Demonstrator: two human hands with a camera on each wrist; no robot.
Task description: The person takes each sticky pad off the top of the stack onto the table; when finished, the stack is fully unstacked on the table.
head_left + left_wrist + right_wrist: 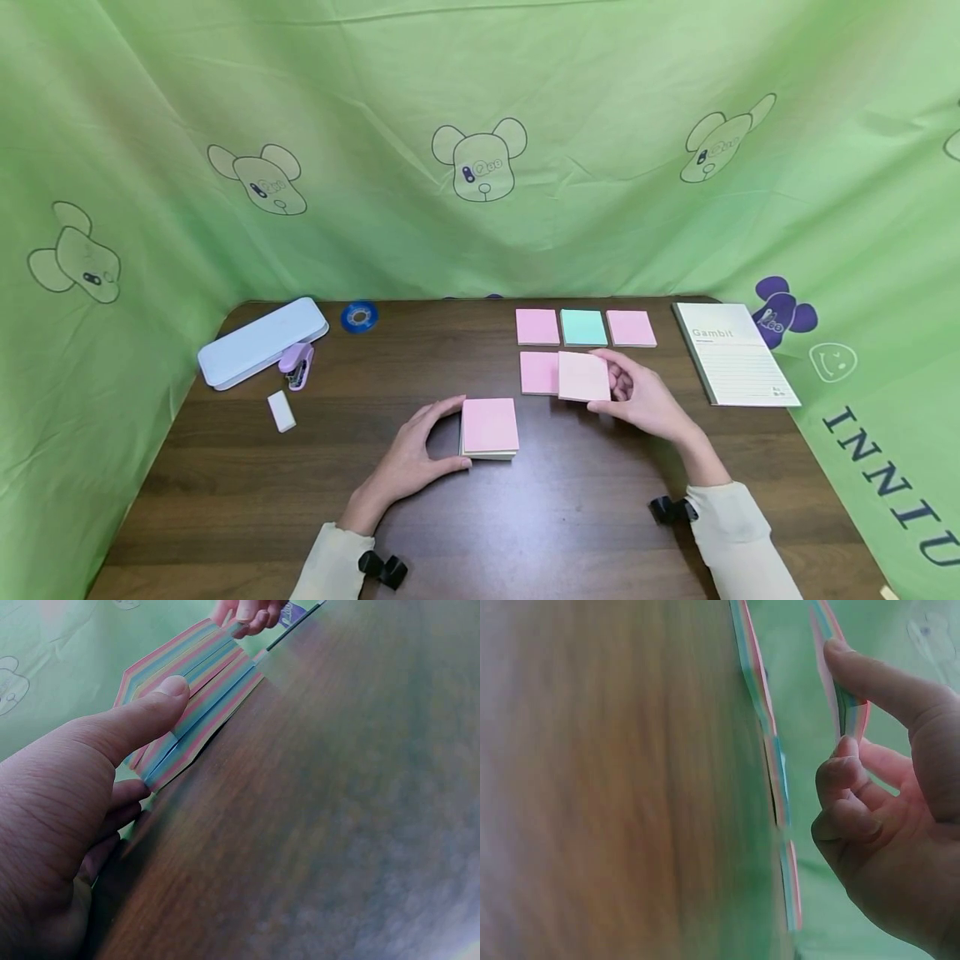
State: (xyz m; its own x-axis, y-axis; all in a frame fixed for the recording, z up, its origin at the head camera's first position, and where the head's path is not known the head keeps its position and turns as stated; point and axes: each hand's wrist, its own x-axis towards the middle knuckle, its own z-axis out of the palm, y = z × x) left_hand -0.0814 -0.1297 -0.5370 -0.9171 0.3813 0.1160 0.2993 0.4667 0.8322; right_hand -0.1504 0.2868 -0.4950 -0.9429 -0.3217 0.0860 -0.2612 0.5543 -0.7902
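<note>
A thick pad of sticky notes [490, 427] with a pink top lies on the dark wooden table [375, 508]. My left hand [420, 454] grips its left side, thumb on the layered coloured edge [196, 705]. My right hand [637, 398] pinches a thinner pale pink pad [583, 377], [841, 705] and holds it just above the table, beside a pink pad [537, 372]. Behind them lie a row of three pads: pink [537, 327], teal [583, 327] and pink [631, 328].
A lined notebook [731, 352] lies at the right. At the back left are a pale blue case [258, 342], a purple stapler [297, 364], a white eraser [281, 411] and a blue tape roll [359, 317]. Green cloth walls surround the table.
</note>
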